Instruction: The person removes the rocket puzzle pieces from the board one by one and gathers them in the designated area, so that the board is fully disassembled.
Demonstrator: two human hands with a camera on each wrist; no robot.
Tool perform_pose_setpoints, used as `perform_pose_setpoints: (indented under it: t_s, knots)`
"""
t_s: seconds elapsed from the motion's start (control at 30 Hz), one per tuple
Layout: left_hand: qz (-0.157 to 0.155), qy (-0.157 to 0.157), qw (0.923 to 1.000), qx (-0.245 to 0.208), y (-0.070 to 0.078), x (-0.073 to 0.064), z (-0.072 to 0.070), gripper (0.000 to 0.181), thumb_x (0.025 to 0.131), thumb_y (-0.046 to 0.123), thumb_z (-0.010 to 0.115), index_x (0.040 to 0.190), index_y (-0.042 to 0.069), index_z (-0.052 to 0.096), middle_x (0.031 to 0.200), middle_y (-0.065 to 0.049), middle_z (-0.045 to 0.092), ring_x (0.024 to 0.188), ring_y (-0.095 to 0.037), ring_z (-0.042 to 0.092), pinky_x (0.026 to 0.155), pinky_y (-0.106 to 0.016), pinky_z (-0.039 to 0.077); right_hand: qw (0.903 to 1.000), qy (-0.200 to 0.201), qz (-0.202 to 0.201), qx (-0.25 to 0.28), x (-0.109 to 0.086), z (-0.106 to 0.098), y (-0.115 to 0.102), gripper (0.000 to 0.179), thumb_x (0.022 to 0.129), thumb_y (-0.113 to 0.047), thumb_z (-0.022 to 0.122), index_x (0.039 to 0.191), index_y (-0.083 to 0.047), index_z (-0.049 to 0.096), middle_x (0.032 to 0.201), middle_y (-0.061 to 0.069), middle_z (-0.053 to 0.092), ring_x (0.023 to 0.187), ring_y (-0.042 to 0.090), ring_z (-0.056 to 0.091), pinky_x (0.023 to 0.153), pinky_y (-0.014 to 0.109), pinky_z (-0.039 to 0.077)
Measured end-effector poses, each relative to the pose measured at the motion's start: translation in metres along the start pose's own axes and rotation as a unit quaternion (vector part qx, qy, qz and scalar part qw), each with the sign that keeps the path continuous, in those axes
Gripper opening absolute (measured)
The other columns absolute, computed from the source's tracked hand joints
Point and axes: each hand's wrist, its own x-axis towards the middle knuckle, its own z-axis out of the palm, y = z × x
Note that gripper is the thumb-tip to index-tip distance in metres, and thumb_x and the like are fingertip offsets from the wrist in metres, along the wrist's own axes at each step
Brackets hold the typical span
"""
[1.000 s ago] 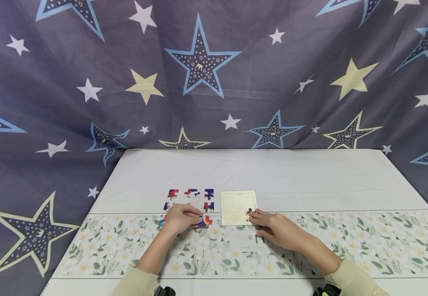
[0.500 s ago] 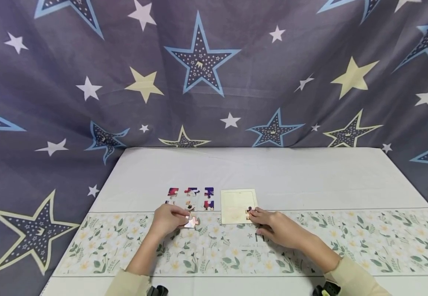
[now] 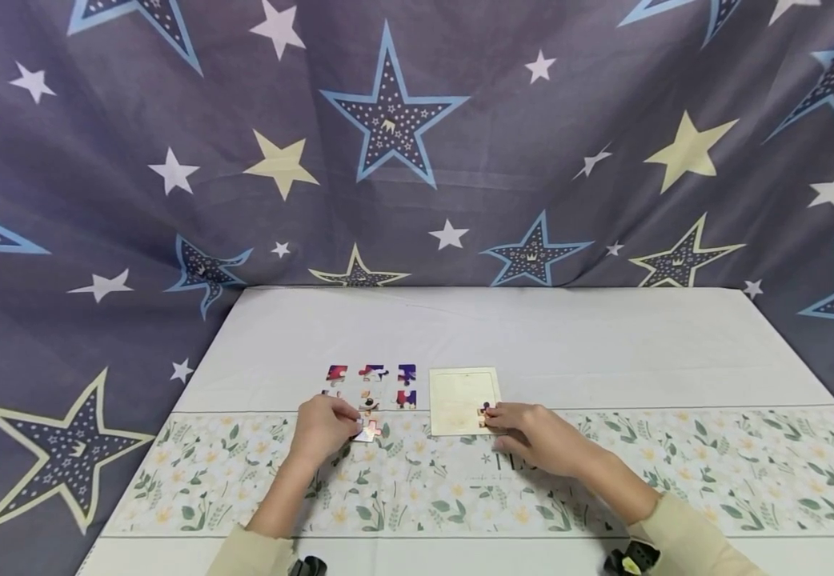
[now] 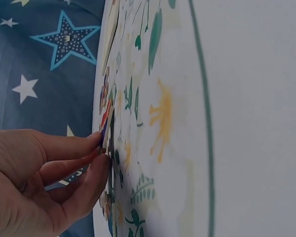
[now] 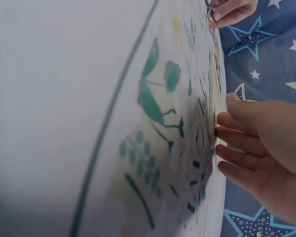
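Observation:
My left hand (image 3: 319,428) pinches a jigsaw puzzle piece (image 4: 106,124) between thumb and forefinger, low over the table. Red and purple show on it in the left wrist view; from the head it looks pale, perhaps from glare. Behind it lie loose puzzle pieces, among them a red one (image 3: 336,374) and a purple one (image 3: 406,374). To the right is a pale square puzzle board (image 3: 453,392). One small piece (image 3: 484,412) lies near its lower right corner, and the fingertips of my right hand (image 3: 543,436) rest beside or on it, fingers extended and loose.
A white tablecloth (image 3: 575,344) with a floral band (image 3: 712,472) covers the table. Behind and to the left hangs a dark curtain (image 3: 460,200) with stars. A strip of table separates the loose pieces from the board.
My left hand has lifted a piece from the near right of the loose group and drawn it leftward. The right hand has barely moved at the board.

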Motion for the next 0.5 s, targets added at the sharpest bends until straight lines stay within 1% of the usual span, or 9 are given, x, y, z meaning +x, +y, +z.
perform_pose_setpoints:
  t_s: [0.17,0.37,0.5]
  knots:
    - [-0.001,0.006,0.9998,0.017,0.0016,-0.0010,0.0013,0.007,0.076,0.003,0.074,0.083,0.003,0.075,0.081,-0.010,0.073,0.070,-0.018,0.064,0.063,-0.033,0.053,1.0000,0.009,-0.002,0.001,0.0026,0.0012,0.0009,0.032,0.092,-0.020,0.063,0.121,-0.007,0.066,0.126,0.011,0.066,0.119,0.028,0.061,0.098,0.042,0.051]
    - [0.002,0.013,0.9992,0.038,0.0025,-0.0010,0.0029,0.004,0.076,0.006,0.076,0.080,0.004,0.076,0.077,-0.009,0.074,0.064,-0.017,0.064,0.056,-0.029,0.049,0.9995,0.032,0.002,0.002,0.0044,0.0023,0.0012,0.031,0.092,-0.020,0.064,0.120,-0.009,0.067,0.125,0.010,0.066,0.116,0.027,0.063,0.097,0.043,0.051]
    - [-0.001,0.015,0.9989,0.044,0.0025,-0.0003,0.0031,0.004,0.076,0.008,0.077,0.079,0.005,0.076,0.074,-0.008,0.073,0.062,-0.016,0.063,0.053,-0.027,0.047,0.9990,0.045,-0.003,0.004,0.0059,0.0017,0.0023,0.030,0.091,-0.019,0.065,0.119,-0.008,0.067,0.123,0.011,0.067,0.114,0.028,0.064,0.095,0.043,0.052]
